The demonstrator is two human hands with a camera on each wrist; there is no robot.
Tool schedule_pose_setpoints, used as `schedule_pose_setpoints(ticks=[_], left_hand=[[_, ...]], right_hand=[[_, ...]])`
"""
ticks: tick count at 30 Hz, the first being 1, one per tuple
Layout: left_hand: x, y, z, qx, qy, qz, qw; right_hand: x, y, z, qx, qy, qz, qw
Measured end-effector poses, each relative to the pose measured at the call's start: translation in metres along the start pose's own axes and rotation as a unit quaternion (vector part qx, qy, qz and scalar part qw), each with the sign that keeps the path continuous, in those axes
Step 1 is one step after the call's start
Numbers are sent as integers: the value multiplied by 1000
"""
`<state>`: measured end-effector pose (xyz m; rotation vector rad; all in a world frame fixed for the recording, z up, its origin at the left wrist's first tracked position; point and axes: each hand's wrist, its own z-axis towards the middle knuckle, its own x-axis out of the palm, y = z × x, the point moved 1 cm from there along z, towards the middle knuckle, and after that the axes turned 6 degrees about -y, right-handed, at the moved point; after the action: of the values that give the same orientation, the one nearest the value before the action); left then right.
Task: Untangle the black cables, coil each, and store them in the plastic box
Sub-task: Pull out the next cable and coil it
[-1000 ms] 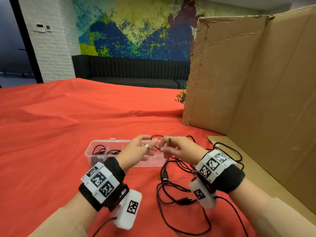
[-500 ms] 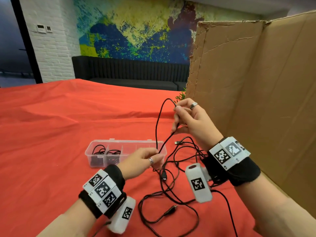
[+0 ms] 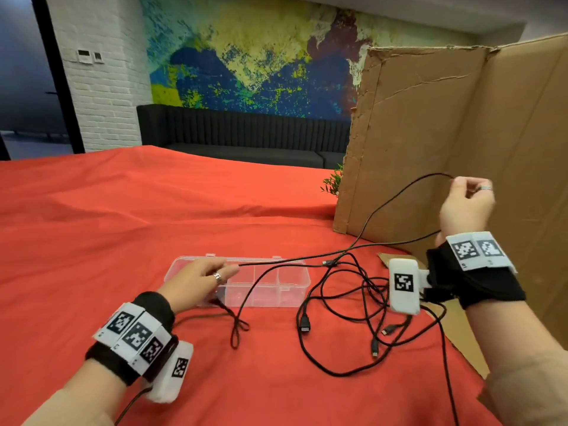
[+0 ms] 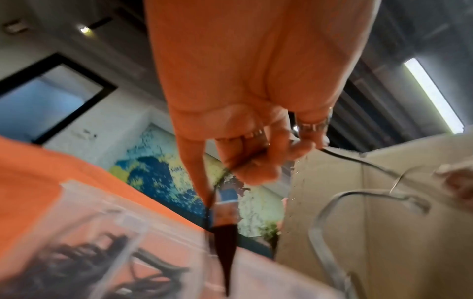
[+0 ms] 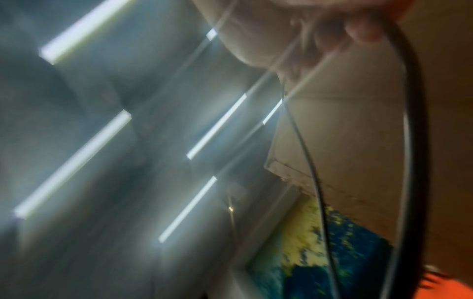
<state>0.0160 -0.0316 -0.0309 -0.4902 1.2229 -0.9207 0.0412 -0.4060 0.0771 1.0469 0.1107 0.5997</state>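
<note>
A thin black cable (image 3: 384,201) stretches between my hands. My left hand (image 3: 233,267) pinches it low over the left end of the clear plastic box (image 3: 276,299). My right hand (image 3: 458,181) pinches its other stretch high up in front of the cardboard. A tangle of black cables (image 3: 347,305) with several plugs lies on the red cloth right of the box. In the left wrist view my fingers (image 4: 245,161) hold the cable (image 4: 340,155), and coiled black cables (image 4: 64,269) lie in one box compartment (image 4: 76,202). The right wrist view is blurred; the cable (image 5: 414,121) hangs from my fingers (image 5: 361,32).
A tall cardboard wall (image 3: 445,133) stands at the right, with a flat cardboard sheet (image 3: 461,330) at its foot. A red cloth (image 3: 123,226) covers the table. A loose cable end (image 3: 236,330) lies in front of the box. A small green plant (image 3: 333,182) shows behind the cardboard's edge.
My right hand has swung out to the right and a little lower, drawing the cable out long. My left hand has shifted left over the box, still pinching the cable.
</note>
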Motion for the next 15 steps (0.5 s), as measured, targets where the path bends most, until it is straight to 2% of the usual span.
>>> schedule_pose_setpoints(ticks=[2,4,5,7,8,9,11,12,13,14,15], left_hand=[[-1,-7,2,-2,-9,-60,998],[-1,-20,3,-5,-4,-109,994],[-1,-27,3,2,1,-115,993],[2,-43,2,32,9,-109,994],[3,-52,1,49,11,-108,993],[4,-59,0,63,12,-112,992],[6,-69,-3,93,18,-120,988],[6,-71,-3,106,19,-119,987],[5,-71,-4,111,16,-122,986],[4,-68,-4,107,13,-124,986],[2,-63,-5,94,15,-124,988]], right_hand=[[2,-13,-4,28,81,-98,991],[5,-19,-22,51,160,-219,961],[8,-15,-37,17,186,-267,945],[15,6,-78,-112,278,-295,907],[18,19,-102,-155,360,-270,879],[21,28,-122,-161,459,-228,843],[24,43,-155,-86,646,-128,748],[25,45,-163,-32,697,-77,712],[26,46,-166,19,721,-33,692],[28,46,-165,52,720,-6,692],[30,43,-160,73,701,5,709]])
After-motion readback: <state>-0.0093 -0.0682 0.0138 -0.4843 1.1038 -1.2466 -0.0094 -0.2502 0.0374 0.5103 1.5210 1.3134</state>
